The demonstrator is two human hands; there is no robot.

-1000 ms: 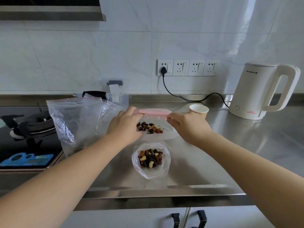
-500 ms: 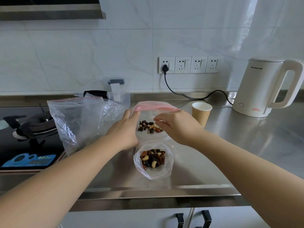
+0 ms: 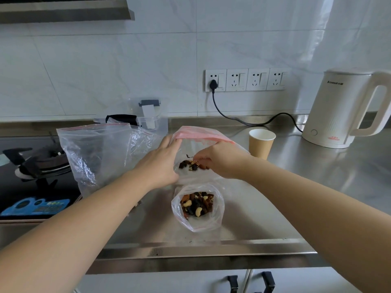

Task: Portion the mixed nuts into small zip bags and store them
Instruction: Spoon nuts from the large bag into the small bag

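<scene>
Head view: the big zip bag with the pink strip (image 3: 198,135), lying on the counter (image 3: 317,187) just beyond the small bag, is now open. A second ago both hands pinched its strip flat; now the mouth gapes, and the right hand (image 3: 222,160) has gone inside, its fingers curled over the mixed nuts (image 3: 190,165), seemingly gathering a pinch, though I cannot see a firm grasp. The left hand (image 3: 163,159) lies with straight fingers against the bag's left edge, holding the mouth apart. I judge this to mean the supply has been reopened for another helping, so portioning is not finished.

Nearer, one small zip bag (image 3: 197,208) stands open-mouthed, part filled with nuts. To the left stands one large clear bag (image 3: 95,157), apparently empty.

Counted: three bags in all, two holding nuts; one paper cup (image 3: 261,142) right of the hands; one white kettle (image 3: 347,108) far right; one clear lidded container (image 3: 148,117) behind the bags; four wall sockets (image 3: 246,79), one with a plug; one gas hob (image 3: 36,163) on the left.
</scene>
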